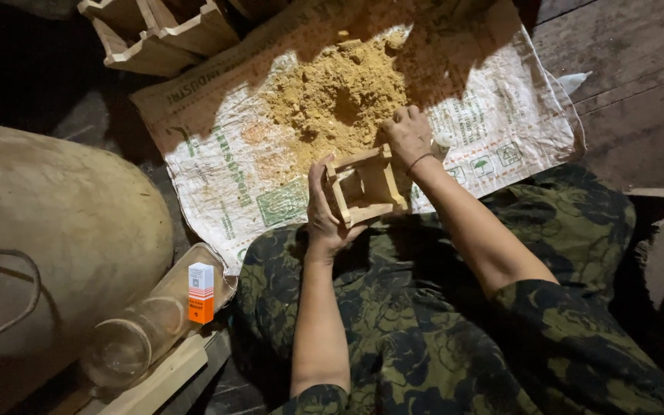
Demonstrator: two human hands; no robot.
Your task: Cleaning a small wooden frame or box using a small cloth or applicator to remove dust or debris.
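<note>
Fingers of my left hand wrap the wooden mould by its side rail — light, stiff, I judge; my right hand is fisted, pressing yellow powder at its rim.

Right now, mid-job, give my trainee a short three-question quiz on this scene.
1. True or false: the left hand grips the small wooden frame.
2. The yellow powder heap lies on: A) a woven sack, B) a metal tray, C) bare floor.
3. What stands by the clear bottle?

Key: 1. True. 2. A, the woven sack. 3. A small white and orange box. The right hand rests fisted at the frame's top.
</note>
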